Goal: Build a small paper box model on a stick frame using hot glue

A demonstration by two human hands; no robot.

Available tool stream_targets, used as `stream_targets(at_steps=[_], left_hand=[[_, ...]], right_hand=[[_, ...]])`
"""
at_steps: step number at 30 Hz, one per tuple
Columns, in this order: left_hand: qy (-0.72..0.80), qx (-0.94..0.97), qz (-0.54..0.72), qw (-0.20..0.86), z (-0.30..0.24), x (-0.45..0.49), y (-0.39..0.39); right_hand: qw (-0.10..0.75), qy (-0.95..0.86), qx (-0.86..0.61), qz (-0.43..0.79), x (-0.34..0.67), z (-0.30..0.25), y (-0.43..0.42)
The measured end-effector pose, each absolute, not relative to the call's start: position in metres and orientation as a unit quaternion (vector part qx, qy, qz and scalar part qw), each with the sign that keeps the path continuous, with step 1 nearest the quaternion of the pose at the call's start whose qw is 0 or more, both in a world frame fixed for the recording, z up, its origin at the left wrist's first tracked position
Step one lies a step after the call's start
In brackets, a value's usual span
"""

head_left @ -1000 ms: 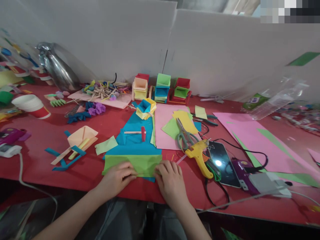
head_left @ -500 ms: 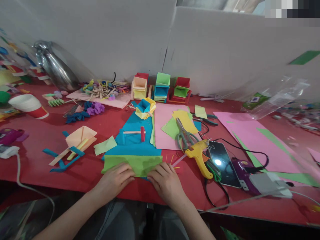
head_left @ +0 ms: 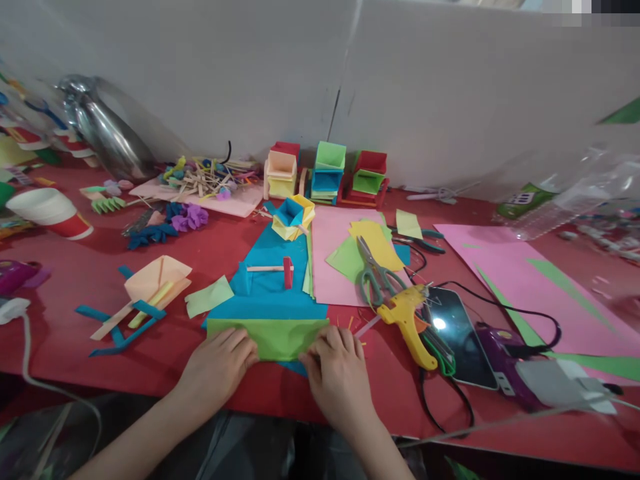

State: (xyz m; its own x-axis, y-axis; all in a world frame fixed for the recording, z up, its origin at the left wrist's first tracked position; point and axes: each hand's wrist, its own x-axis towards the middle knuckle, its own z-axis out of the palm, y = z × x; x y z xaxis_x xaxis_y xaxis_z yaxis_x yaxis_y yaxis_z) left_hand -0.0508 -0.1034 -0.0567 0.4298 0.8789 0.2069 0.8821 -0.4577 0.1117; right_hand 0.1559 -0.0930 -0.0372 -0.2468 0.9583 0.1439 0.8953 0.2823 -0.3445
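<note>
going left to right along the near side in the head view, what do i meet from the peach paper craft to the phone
Peach paper craft, left hand, green paper strip, right hand, yellow glue gun, phone.

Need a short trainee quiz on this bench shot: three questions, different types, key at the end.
1. The paper strip touched by the left hand and right hand is: A pink; B green; C purple.
2. True or false: the scissors lie to the left of both hands.
3. Fill in: the hand nearer the yellow glue gun is the ____ one.

Key: 1 B; 2 false; 3 right.
</note>
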Motion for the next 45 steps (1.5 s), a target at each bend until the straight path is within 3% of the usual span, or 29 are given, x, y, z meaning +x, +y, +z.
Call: stream_targets(at_steps=[11, 18, 29, 35, 45], left_hand=[[-0.453, -0.887, -0.096, 0.012, -0.059, -0.057, -0.101], [-0.446, -0.883, -0.145, -0.035, -0.062, -0.070, -0.106], [-0.536, -0.825, -0.127, -0.123, -0.043, -0.085, -0.104], [-0.594, -0.788, -0.121, -0.110, -0.045, -0.084, -0.105], [-0.522, -0.840, -0.108, -0.102, -0.048, -0.095, -0.106]], right_hand=[[0.160, -0.788, -0.589, 0.079, 0.161, -0.040, -0.087], [0.159, -0.787, -0.587, 0.101, 0.167, -0.039, -0.088], [0.154, -0.789, -0.593, 0.034, 0.169, -0.038, -0.089], [0.156, -0.784, -0.600, 0.003, 0.171, -0.041, -0.090], [0.150, -0.792, -0.591, 0.010, 0.174, -0.041, -0.090]])
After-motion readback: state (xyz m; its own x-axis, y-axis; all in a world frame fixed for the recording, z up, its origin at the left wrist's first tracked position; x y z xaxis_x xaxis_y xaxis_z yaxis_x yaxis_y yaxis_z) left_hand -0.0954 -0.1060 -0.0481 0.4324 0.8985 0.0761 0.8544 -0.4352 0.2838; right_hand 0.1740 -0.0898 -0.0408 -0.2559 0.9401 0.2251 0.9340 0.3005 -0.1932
